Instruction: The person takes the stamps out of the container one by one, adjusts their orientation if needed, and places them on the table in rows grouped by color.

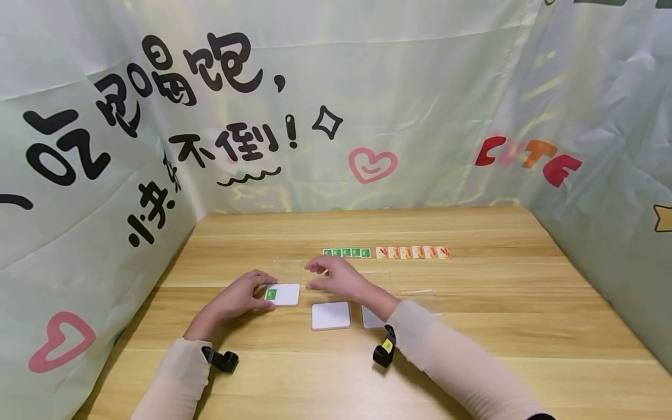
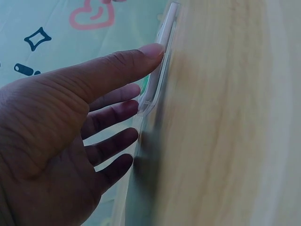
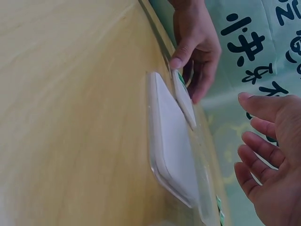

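My left hand (image 1: 242,296) holds the left end of a shallow clear plastic box (image 2: 150,101), thumb at the near edge and fingers at the far side. White cards (image 1: 287,295) fill this box, and a small green picture square (image 1: 270,294) lies on top at the left. My right hand (image 1: 338,277) hovers above the table to the right of that box, fingers loosely bent and holding nothing. In the right wrist view, its fingers are apart from the boxes. A second box of white cards (image 1: 331,315) lies below the right hand; a third (image 1: 371,318) is partly hidden by the forearm.
Clear lids (image 1: 287,265) lie behind the boxes, faint against the wooden table (image 1: 446,373). Farther back run a row of green squares (image 1: 346,252) and a row of orange-and-white ones (image 1: 412,252). Printed cloth walls (image 1: 420,87) enclose the table's back and sides.
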`<state>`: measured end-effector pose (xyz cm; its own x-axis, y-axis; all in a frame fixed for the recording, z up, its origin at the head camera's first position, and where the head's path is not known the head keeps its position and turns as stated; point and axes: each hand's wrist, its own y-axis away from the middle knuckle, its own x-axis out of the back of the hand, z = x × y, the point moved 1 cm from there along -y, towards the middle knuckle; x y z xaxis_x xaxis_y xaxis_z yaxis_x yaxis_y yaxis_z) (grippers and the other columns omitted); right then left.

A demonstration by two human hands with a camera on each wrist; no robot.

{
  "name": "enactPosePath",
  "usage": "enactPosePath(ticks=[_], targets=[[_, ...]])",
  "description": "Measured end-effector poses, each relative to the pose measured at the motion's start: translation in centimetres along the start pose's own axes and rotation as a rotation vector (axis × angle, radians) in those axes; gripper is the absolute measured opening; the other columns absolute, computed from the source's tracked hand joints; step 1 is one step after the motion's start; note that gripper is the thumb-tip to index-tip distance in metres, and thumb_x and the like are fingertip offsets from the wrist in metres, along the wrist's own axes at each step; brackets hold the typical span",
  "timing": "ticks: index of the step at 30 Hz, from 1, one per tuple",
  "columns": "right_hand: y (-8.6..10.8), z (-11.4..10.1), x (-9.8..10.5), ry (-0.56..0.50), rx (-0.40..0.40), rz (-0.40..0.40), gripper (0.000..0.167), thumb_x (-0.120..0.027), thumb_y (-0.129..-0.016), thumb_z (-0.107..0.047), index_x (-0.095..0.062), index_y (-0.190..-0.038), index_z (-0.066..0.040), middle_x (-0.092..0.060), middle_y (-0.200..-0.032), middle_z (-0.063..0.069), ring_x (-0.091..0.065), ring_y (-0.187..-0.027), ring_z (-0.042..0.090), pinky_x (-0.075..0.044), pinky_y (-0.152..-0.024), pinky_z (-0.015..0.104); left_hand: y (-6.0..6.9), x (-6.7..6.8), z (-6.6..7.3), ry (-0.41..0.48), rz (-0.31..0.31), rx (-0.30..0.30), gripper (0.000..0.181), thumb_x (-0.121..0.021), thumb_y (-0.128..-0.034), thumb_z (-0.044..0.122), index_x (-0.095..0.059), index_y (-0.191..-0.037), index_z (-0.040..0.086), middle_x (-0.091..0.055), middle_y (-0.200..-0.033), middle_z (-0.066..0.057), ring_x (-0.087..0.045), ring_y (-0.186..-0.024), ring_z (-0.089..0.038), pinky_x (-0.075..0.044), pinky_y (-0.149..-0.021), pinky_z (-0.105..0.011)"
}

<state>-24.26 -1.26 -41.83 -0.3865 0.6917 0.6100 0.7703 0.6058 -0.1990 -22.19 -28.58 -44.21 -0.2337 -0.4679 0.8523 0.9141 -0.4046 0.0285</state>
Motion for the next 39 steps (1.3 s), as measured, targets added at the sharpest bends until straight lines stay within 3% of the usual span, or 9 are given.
enactPosePath(ticks=[12, 19, 28, 39], targets=[[-0.7, 0.2, -2.2, 0.116, -0.057, -0.052, 0.053, -0.079, -0.083, -0.03, -0.063, -0.129, -0.008, -0.061, -0.124, 0.007, -0.058, -0.111, 0.024, -0.047, -0.092, 0.036, 0.1, 0.0, -0.1, 0.001, -0.003, 0.014, 0.059, -0.081, -0.0803, 0.034, -0.062, -0.129, 0.008, -0.054, -0.131, -0.014, -0.049, -0.12, -0.033, -0.036, -0.102, -0.054], [-0.9, 0.0, -3.0, 0.201, -0.101, -0.072, 0.062, -0.08, -0.08, -0.038, -0.06, -0.133, -0.013, -0.058, -0.128, 0.006, -0.058, -0.112, 0.021, -0.048, -0.091, 0.034, 0.0, 0.0, -0.2, 0.009, 0.003, -0.023, 0.057, -0.081, -0.081, 0.034, -0.063, -0.129, 0.007, -0.058, -0.127, -0.012, -0.053, -0.116, -0.03, -0.039, -0.099, -0.053], [-1.5, -0.9, -3.6, 0.297, -0.063, -0.102, 0.064, -0.079, -0.081, -0.039, -0.058, -0.134, -0.01, -0.058, -0.13, 0.006, -0.056, -0.115, 0.02, -0.045, -0.097, 0.034, 0.2, 0.4, -0.2, 0.025, 0.011, -0.025, 0.054, -0.08, -0.0815, 0.034, -0.064, -0.127, 0.01, -0.061, -0.124, -0.01, -0.054, -0.115, -0.03, -0.041, -0.098, -0.054], [-2.0, -1.4, -4.2, 0.365, -0.101, -0.127, 0.066, -0.083, -0.077, -0.039, -0.061, -0.132, -0.009, -0.06, -0.124, 0.005, -0.056, -0.107, 0.017, -0.046, -0.09, 0.028, 0.0, 0.8, -0.2, -0.009, -0.02, -0.022, 0.044, -0.078, -0.0843, 0.03, -0.067, -0.123, 0.012, -0.063, -0.119, -0.004, -0.056, -0.112, -0.027, -0.044, -0.095, -0.052]])
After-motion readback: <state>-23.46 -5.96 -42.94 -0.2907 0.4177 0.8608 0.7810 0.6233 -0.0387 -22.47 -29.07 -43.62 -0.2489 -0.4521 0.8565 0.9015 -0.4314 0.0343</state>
